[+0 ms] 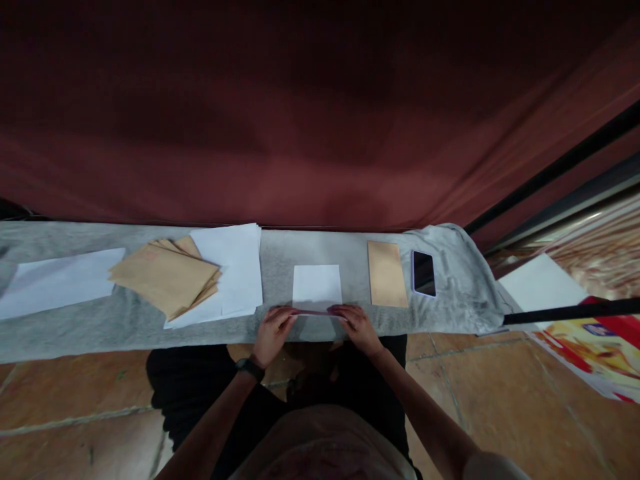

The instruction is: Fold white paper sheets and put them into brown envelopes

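Note:
A sheet of white paper (317, 283) lies on the grey cloth in front of me, its near part bent up into a fold. My left hand (273, 331) pinches the left end of the folded edge, with a dark watch on that wrist. At the right end, my right hand (359, 328) grips the same edge between thumb and fingers. A brown envelope (388, 273) lies flat a little to the right of the sheet. Left of my hands, a fanned pile of brown envelopes (167, 277) partly covers a stack of white paper (233, 260).
The grey cloth (280, 247) covers a long narrow surface against a dark red hanging (300, 160). A phone (424, 273) lies right of the single envelope. Another white sheet (65, 280) is at far left. A colourful printed box (600, 347) sits low at right, beside a dark bar.

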`<action>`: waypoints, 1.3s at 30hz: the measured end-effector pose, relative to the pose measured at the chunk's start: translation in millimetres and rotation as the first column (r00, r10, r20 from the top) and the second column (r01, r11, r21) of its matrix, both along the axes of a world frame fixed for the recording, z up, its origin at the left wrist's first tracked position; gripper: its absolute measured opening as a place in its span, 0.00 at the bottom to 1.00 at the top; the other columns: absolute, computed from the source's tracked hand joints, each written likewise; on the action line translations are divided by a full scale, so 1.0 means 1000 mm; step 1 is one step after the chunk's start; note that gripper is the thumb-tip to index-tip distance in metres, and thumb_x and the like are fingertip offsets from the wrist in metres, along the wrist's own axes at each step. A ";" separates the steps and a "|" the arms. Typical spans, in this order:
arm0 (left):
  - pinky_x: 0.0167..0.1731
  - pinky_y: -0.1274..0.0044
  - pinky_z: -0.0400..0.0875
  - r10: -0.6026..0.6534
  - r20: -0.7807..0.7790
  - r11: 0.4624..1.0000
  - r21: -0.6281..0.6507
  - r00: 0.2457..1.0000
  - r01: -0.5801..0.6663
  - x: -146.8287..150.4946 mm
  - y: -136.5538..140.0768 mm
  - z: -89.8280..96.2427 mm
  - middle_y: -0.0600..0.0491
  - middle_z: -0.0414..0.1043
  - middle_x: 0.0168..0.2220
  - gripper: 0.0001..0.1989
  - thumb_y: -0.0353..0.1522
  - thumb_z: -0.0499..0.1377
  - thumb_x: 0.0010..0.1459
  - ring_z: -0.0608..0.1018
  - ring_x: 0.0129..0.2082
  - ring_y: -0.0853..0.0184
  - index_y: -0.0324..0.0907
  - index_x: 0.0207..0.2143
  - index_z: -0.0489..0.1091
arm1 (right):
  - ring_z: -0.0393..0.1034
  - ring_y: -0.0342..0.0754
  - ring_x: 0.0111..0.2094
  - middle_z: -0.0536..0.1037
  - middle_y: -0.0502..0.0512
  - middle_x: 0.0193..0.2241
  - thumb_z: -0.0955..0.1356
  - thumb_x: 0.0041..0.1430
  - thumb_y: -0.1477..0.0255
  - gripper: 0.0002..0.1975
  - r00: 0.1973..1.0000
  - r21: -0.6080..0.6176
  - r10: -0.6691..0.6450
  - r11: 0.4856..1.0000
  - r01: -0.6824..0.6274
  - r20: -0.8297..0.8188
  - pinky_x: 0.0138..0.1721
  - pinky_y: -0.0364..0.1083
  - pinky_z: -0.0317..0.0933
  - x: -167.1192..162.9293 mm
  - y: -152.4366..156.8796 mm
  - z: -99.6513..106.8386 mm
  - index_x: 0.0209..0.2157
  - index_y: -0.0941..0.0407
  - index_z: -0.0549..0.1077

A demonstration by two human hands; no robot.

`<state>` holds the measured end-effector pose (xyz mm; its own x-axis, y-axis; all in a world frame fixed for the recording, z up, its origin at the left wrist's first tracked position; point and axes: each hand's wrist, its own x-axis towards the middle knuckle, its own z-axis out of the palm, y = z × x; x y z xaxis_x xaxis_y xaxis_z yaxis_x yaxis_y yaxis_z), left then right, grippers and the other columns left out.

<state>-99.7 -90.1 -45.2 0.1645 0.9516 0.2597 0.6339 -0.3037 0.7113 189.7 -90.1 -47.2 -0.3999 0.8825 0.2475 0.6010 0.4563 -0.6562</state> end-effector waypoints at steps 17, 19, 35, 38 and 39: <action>0.34 0.77 0.70 0.361 -0.167 0.880 -0.265 0.917 -0.395 0.029 0.046 0.020 0.52 0.82 0.36 0.14 0.42 0.55 0.66 0.81 0.36 0.63 0.46 0.41 0.78 | 0.75 0.52 0.42 0.81 0.57 0.39 0.60 0.73 0.65 0.14 0.848 -0.015 -0.481 0.868 0.496 0.220 0.47 0.48 0.65 -0.040 0.047 0.000 0.42 0.54 0.75; 0.34 0.76 0.70 0.361 -0.222 0.870 -0.269 0.906 -0.413 0.032 0.052 0.025 0.53 0.82 0.35 0.15 0.42 0.54 0.67 0.81 0.35 0.64 0.46 0.42 0.78 | 0.75 0.53 0.42 0.81 0.58 0.40 0.60 0.73 0.65 0.15 0.822 -0.008 -0.512 0.848 0.530 0.251 0.46 0.49 0.66 -0.043 0.051 0.000 0.45 0.55 0.75; 0.38 0.72 0.70 0.312 -0.519 0.805 -0.301 0.796 -0.512 0.046 0.099 0.033 0.43 0.82 0.41 0.22 0.46 0.48 0.70 0.83 0.41 0.57 0.44 0.45 0.77 | 0.72 0.62 0.47 0.79 0.69 0.42 0.60 0.73 0.60 0.19 0.712 0.048 -0.566 0.795 0.604 0.416 0.51 0.58 0.61 -0.051 0.087 0.002 0.47 0.59 0.75; 0.38 0.71 0.70 0.306 -0.567 0.791 -0.296 0.765 -0.536 0.049 0.103 0.034 0.43 0.82 0.41 0.23 0.47 0.47 0.70 0.83 0.40 0.56 0.44 0.46 0.76 | 0.71 0.62 0.49 0.78 0.70 0.44 0.61 0.73 0.60 0.19 0.692 0.019 -0.556 0.785 0.619 0.461 0.52 0.58 0.60 -0.051 0.091 0.009 0.48 0.60 0.74; 0.38 0.71 0.70 0.304 -0.582 0.789 -0.290 0.754 -0.542 0.051 0.103 0.035 0.43 0.82 0.40 0.23 0.46 0.47 0.70 0.83 0.41 0.56 0.44 0.46 0.76 | 0.70 0.63 0.50 0.77 0.70 0.45 0.61 0.73 0.61 0.19 0.692 0.022 -0.556 0.787 0.617 0.461 0.52 0.59 0.60 -0.052 0.091 0.011 0.49 0.61 0.73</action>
